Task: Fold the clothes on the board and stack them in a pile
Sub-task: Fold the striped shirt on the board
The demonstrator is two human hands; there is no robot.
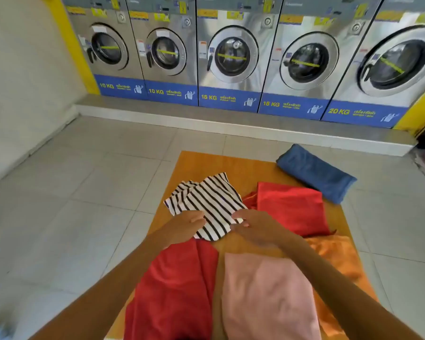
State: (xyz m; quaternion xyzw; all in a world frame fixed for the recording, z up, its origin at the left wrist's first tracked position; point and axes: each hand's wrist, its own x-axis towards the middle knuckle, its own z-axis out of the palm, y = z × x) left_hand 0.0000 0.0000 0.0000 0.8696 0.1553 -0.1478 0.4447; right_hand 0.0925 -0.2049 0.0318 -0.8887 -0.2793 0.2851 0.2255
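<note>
A black-and-white striped garment [206, 200] lies crumpled on the middle of the wooden board [206, 165]. My left hand [187, 224] grips its near left edge and my right hand [253, 229] grips its near right edge. To the right lies a red cloth [292, 207]. A folded blue garment [314, 173] rests at the board's far right corner. Nearer to me lie another red garment [177, 285], a pink one [268, 295] and an orange one [334, 251] partly under my right arm.
The board stands over a grey tiled floor [84, 192]. A row of front-loading washing machines [233, 55] on a raised step lines the far wall. A white wall [22, 82] runs along the left.
</note>
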